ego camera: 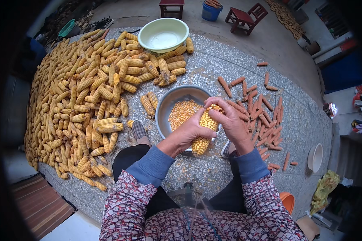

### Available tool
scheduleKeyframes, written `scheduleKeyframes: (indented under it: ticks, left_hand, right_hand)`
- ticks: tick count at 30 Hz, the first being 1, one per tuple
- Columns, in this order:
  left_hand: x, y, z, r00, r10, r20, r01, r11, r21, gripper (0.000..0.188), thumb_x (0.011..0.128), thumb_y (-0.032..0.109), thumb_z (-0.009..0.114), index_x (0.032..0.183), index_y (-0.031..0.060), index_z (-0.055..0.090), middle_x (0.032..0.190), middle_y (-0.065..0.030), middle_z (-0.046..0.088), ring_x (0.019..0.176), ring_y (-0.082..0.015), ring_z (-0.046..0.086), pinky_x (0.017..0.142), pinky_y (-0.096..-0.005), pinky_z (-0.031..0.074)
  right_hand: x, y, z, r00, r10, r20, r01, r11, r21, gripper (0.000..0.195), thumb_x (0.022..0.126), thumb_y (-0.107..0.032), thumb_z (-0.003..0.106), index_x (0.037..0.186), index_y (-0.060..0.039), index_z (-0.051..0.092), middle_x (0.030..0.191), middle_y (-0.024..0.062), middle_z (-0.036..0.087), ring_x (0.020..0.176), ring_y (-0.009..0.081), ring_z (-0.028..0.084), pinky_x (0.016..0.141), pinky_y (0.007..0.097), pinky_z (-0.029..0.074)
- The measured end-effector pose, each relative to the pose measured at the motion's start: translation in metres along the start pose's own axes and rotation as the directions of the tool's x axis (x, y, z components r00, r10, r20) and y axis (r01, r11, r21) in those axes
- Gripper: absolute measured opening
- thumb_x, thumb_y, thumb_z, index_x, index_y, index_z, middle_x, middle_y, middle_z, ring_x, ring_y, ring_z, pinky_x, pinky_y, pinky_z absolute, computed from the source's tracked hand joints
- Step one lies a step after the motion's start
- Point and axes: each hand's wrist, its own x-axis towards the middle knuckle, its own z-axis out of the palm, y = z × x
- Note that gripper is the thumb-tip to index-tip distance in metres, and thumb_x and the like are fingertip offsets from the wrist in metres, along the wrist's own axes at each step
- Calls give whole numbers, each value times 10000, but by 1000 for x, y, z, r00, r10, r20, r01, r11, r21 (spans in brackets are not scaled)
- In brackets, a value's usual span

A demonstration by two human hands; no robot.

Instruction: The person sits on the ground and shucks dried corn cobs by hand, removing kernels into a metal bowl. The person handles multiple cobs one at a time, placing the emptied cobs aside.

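Before me, my left hand (191,129) is wrapped around an ear of dried yellow corn (208,123), its thumb lying across the kernels. My right hand (229,119) grips the upper end of the same ear, fingers curled over the top. The ear is tilted, its lower end towards me, above the near right rim of a grey metal basin (160,120). Loose corn kernels (182,112) lie in the basin. Two ears of corn (147,105) rest on the floor just left of it.
A large heap of corn ears (84,90) covers the left side. Bare reddish cobs (262,120) are scattered at the right. A pale green basin (163,34) stands at the heap's far edge. Farther off are a blue bucket (211,12) and a red wooden chair (244,18).
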Motion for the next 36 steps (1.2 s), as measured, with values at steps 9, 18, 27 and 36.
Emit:
scheduleKeyframes:
  ticks: [9,18,27,36]
  left_hand:
    - [0,3,3,999,-1,-54,2,1000,31,884,698,-28,681,1437,102,213,1056,-88,519,847,-163,626,624,-308,595]
    - [1,1,3,999,8,-48,-6,999,36,930,684,-24,677,1460,106,183,1078,-96,520,856,-166,630,634,-309,594]
    - [1,6,-2,996,-63,-62,62,998,-20,864,672,-38,648,1419,82,231,1032,-119,552,827,-186,646,616,-324,607]
    - [1,-2,5,995,-25,-92,22,999,-33,864,711,-43,643,1430,134,199,1067,-123,531,844,-189,639,621,-341,602]
  right_hand:
    - [0,-4,8,998,-35,-49,35,999,-1,228,892,-175,587,1081,-50,605,1209,90,501,1160,204,488,1000,328,384]
    - [0,1,2,1000,4,-18,-5,1000,-2,253,858,-193,615,1076,-68,588,1333,108,440,1272,233,420,1067,363,336]
    - [-4,1,-2,999,-11,36,7,996,89,284,840,-222,692,1076,-76,636,1301,87,453,1215,204,461,1034,340,369]
    - [0,13,9,995,-17,-98,18,1000,13,236,845,-232,695,1008,-65,657,1277,82,471,1177,207,487,984,334,410]
